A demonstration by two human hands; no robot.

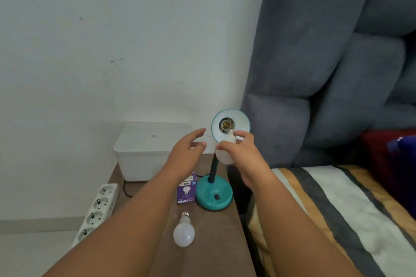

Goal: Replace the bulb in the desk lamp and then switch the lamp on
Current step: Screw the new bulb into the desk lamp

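A teal desk lamp stands on a brown bedside table, its round base bearing a black switch and its shade tilted toward me, showing an empty socket. My right hand grips a white bulb, screw cap up, just below the socket. My left hand hovers left of the shade, fingers apart, holding nothing. A second white bulb lies on the table near me.
A purple bulb box stands left of the lamp base. A white lidded bin fills the table's back. A white power strip hangs off the left edge. A bed with a striped cover and a grey headboard lies right.
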